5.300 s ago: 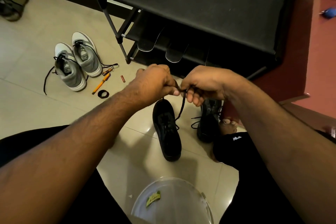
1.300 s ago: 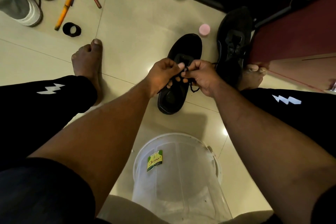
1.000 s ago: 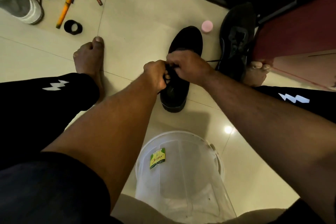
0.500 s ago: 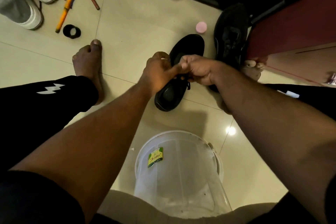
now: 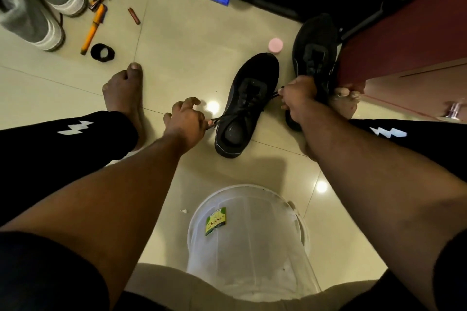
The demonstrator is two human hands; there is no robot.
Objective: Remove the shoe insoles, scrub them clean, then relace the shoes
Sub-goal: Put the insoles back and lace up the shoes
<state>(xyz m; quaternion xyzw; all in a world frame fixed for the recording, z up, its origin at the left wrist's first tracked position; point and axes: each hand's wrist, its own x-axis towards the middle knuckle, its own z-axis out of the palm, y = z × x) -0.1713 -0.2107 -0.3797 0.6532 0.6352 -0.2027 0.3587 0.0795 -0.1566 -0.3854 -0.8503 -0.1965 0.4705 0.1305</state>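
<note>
We have the black shoe (image 5: pixel 246 106) on the floor (image 5: pixel 182 53) between our feet, its lace (image 5: pixel 228 115) threaded and drawn out sideways. Our left hand (image 5: pixel 185 122) pinches one lace end beside the shoe's heel; our right hand (image 5: pixel 299 97) grips the other end on the shoe's far side. We judge this shoe nearly relaced, with the knot left. The second black shoe (image 5: pixel 314 58), just beyond, is partly hidden by our right hand, so its lacing is unclear. Insoles inside cannot be made out.
</note>
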